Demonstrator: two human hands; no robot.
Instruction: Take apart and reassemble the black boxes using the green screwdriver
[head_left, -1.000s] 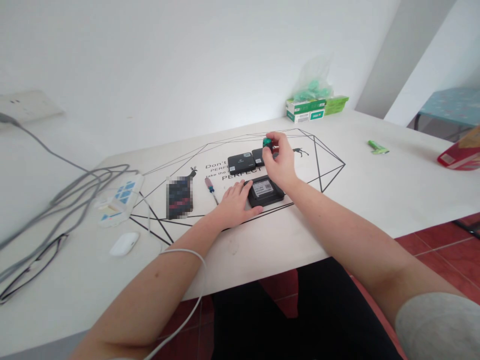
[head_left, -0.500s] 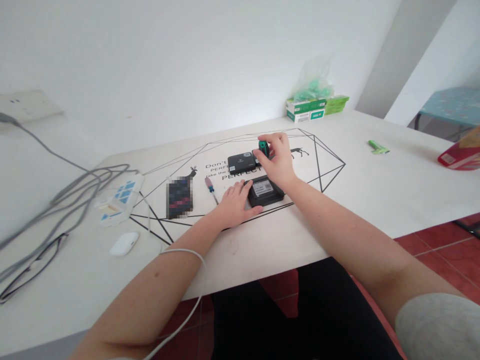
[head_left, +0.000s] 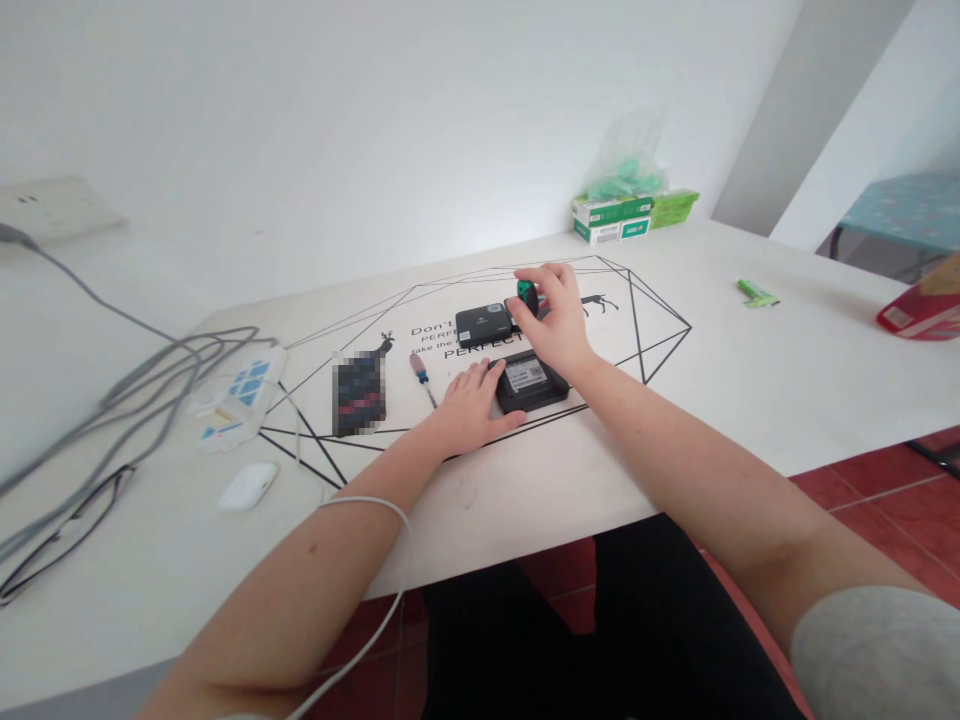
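Note:
On the table in front of me lies a flat black device case [head_left: 532,395] with a white label on it. Spread out flat, my left hand [head_left: 469,405] rests against the case's left side, index finger at its corner and thumb along the near edge. My right hand [head_left: 559,320] is above the far side, its fingers closed around the green-and-black handle of a screwdriver [head_left: 526,293] held upright. The tool's shaft and tip are hidden. Just behind is a black cover [head_left: 481,326] with small stickers, and a second dark piece beside it is partly covered by my right hand.
Left of my hand lies a screwdriver [head_left: 420,372] with a pink-and-blue handle, then a blurred dark item [head_left: 360,393]. Further left are a white earbud case [head_left: 249,487], a power strip [head_left: 244,400], cables and glasses [head_left: 71,530]. Green boxes [head_left: 611,212] stand by the wall.
Within my right hand, the green-and-black handle has turned slightly. Both hands and the black case stay in nearly the same place.

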